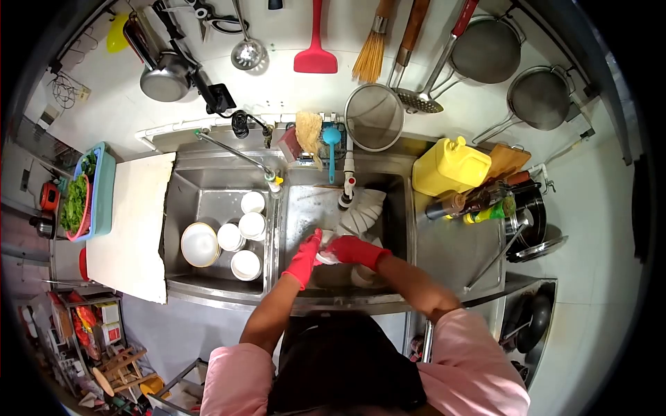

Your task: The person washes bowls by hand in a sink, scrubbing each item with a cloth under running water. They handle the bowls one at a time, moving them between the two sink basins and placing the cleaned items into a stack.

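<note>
Both my hands wear red rubber gloves and meet over the right sink basin point(298, 208). Between them is a small white dish point(327, 257), partly covered by the gloves. My left hand point(304, 260) grips its left side, fingers pointing up. My right hand point(357, 251) closes on it from the right. Beyond my hands, a fanned row of white bowls point(363, 211) lies in the same basin. Another white bowl point(362, 275) is partly hidden under my right wrist. The left basin point(218, 182) holds several stacked white cups or bowls point(252, 225) and a wider bowl point(200, 244).
A faucet point(239, 154) reaches over the left basin. A yellow jug point(451, 166) and bottles point(479, 201) stand to the right. Strainers point(374, 116) and utensils hang on the back wall. On the left are a white board point(135, 222) and a basket of greens point(74, 204).
</note>
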Demonstrator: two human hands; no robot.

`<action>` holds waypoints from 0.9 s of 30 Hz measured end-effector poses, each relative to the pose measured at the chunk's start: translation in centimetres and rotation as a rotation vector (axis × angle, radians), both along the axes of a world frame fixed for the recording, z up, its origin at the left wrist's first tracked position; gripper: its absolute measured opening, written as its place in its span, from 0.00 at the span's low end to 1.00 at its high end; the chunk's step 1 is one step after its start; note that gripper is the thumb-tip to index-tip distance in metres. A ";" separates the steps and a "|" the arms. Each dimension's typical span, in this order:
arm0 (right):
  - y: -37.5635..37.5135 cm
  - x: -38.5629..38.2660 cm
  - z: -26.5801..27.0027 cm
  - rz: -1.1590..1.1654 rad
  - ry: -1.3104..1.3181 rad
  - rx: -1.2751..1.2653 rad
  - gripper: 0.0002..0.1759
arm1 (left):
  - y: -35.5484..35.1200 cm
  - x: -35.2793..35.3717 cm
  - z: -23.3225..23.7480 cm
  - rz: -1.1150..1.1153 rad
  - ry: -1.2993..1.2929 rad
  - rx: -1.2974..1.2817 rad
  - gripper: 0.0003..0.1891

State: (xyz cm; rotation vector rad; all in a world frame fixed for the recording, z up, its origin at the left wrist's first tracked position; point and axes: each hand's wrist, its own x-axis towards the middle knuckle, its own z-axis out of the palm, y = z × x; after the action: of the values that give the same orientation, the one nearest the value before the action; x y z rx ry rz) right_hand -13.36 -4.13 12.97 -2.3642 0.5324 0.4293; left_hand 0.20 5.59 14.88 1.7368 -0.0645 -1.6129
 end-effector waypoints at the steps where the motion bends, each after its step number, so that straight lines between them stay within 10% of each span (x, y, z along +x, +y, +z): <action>1: -0.3 -0.6 4.8 0.135 -0.053 -0.140 0.13 | 0.3 1.3 -3.0 -0.068 0.061 -0.041 0.30; 6: 0.1 -1.3 13.5 0.076 -0.520 -0.600 0.15 | 0.7 2.3 -5.7 0.057 0.520 -0.140 0.21; 11: 3.5 -1.8 9.4 -0.282 -0.330 -0.442 0.37 | 1.5 1.6 -2.3 -0.065 0.494 -0.361 0.20; 14: 1.3 -0.9 8.6 -0.411 -0.034 0.195 0.41 | 0.3 0.7 -6.8 -0.228 -0.045 -0.356 0.17; 18: 2.6 -1.9 9.2 -0.570 -0.053 -0.097 0.35 | -0.5 -1.3 -4.3 -0.209 -0.239 -0.510 0.15; 22: 0.3 -3.3 2.2 -0.438 0.004 0.244 0.21 | -0.9 -2.7 1.1 0.246 -0.085 -0.594 0.19; 27: 3.9 -1.5 0.0 -0.334 -0.215 -0.337 0.17 | -1.3 -5.6 3.3 1.007 -0.022 -0.329 0.25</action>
State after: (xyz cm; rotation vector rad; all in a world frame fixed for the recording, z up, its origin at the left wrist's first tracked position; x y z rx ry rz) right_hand -14.89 -0.19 12.96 -2.5287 0.9360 -0.0738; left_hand -5.36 4.33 18.14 1.2000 0.4434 -0.7750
